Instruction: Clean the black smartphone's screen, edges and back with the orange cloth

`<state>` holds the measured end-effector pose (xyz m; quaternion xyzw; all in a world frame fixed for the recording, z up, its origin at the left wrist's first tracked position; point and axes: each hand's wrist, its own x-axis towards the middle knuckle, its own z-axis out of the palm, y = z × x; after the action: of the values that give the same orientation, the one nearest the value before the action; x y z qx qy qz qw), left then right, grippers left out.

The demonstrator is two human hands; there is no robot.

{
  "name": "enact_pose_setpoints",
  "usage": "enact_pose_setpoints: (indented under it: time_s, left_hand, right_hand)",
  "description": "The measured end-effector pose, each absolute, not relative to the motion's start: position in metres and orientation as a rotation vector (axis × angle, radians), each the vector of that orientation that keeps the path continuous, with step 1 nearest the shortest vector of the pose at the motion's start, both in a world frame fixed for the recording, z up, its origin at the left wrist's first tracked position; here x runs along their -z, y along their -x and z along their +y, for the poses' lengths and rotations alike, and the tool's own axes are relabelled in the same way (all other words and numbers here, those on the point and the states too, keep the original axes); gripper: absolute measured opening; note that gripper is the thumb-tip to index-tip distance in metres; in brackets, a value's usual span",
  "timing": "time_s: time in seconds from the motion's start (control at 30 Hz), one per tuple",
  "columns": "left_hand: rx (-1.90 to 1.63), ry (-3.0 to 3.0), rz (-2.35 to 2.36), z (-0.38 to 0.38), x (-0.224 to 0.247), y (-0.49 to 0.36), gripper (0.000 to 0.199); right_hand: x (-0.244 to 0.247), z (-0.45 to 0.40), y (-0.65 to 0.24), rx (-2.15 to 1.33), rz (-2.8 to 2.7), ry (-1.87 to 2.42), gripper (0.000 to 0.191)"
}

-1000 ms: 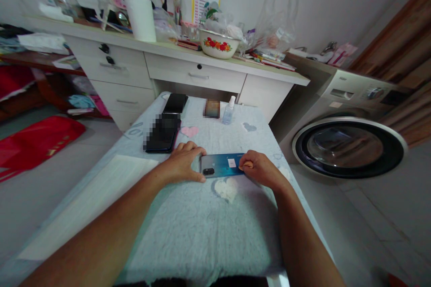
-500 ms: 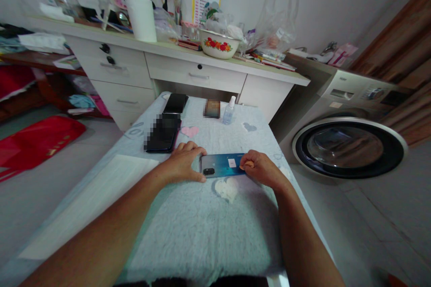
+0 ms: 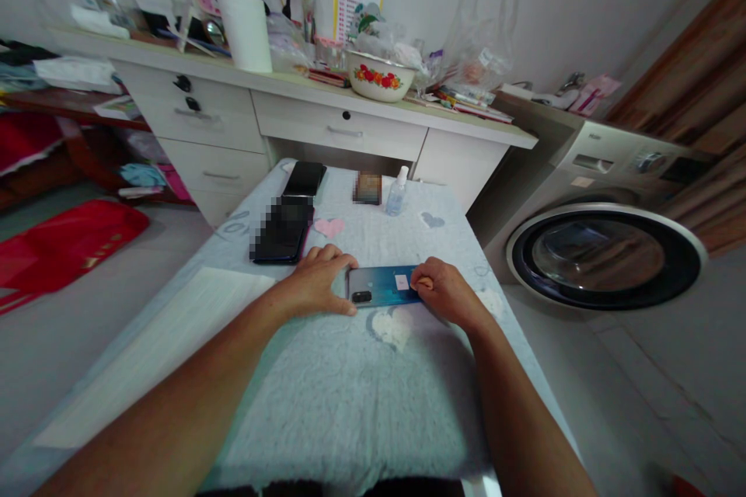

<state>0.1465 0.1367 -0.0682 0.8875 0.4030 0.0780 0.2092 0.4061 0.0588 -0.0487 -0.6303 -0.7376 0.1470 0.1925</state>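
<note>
A blue phone [image 3: 381, 285] lies back side up on the cloth-covered table, its camera block at the left end and a small white label near its middle. My left hand [image 3: 320, 279] grips the phone's left end, thumb at the near edge and fingers at the far edge. My right hand [image 3: 446, 289] is closed around a small orange piece [image 3: 426, 283], pressed on the phone's right part. Two dark phones, one near [image 3: 283, 233] and one far [image 3: 304, 179], lie to the left. Behind stands a clear spray bottle [image 3: 397, 192].
A small pixelated brown item [image 3: 367, 188] lies near the table's far edge. A white strip [image 3: 157, 349] covers the table's left side. Beyond are a white desk [image 3: 343, 124] with a flowered bowl [image 3: 380, 78] and, at right, a washing machine [image 3: 606, 171].
My right hand has moved slightly left along the phone with the orange piece, closer to the white label. My left hand and the phone have stayed in place.
</note>
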Motion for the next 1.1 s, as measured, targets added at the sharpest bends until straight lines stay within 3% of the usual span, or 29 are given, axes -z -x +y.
enact_pose_setpoints:
  time_s: [0.4, 1.1]
  left_hand:
    - [-0.207, -2.455, 1.106, 0.136, 0.065, -0.147, 0.071]
    - [-0.209, -2.455, 1.104, 0.136, 0.067, -0.146, 0.073]
  right_hand:
    - [0.048, 0.058, -0.399, -0.487, -2.129, 1.6, 0.019]
    - [0.061, 0.07, -0.423, -0.187, -1.876, 1.975, 0.014]
